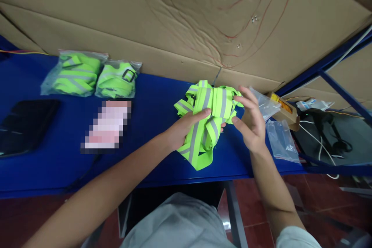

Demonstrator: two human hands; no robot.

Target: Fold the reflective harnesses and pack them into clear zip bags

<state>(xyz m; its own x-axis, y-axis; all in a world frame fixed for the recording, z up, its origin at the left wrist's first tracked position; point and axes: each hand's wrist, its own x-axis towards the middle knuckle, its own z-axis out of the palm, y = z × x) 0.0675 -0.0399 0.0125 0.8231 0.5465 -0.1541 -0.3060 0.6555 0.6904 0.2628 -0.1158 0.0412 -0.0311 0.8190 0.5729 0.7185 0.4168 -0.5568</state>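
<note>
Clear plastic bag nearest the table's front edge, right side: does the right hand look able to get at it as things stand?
Probably yes: the right hand is at the lime-green straps, the clear plastic bag lies close on its right, and nothing visible stands between them.

Two hands were counted: one left hand point(183, 130) and one right hand point(253, 124). Unbagged bundle of lime reflective strapping point(214, 126): one. Packed clear bags of similar strapping numbered two, a left packed bag point(77, 77) and a right packed bag point(114, 81); one black buckle point(124, 74) showed in the latter. Flat clear bags: at least two, an upper flat bag point(266, 103) and a lower flat bag point(281, 140); exact number unclear. Single items logged: one black case point(27, 124), one pixelated rectangular item point(109, 126), one small cardboard box point(285, 111), one blue table point(157, 104).
</note>
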